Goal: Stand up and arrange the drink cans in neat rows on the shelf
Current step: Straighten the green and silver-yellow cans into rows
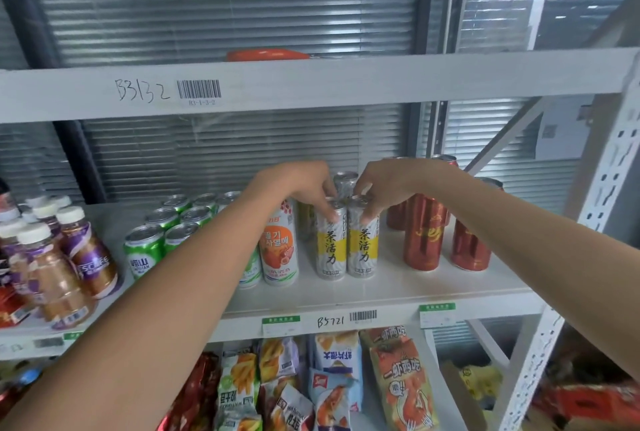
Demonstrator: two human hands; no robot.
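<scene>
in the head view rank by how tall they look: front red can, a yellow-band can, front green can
1. Front red can and yellow-band can: alike, cannot rank them.
2. Front green can: clearly shortest.

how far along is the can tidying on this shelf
Nearly done, it seems. The green cans and red cans already stand upright in rows. In hand: left hand and right hand grip the tops of two yellow-banded cans, squaring them up. No can seen lying down.

Stockroom or shop, white metal shelf [381, 295] with barcode labels [199, 89]; drinks, snack packets [401, 382] below
</scene>
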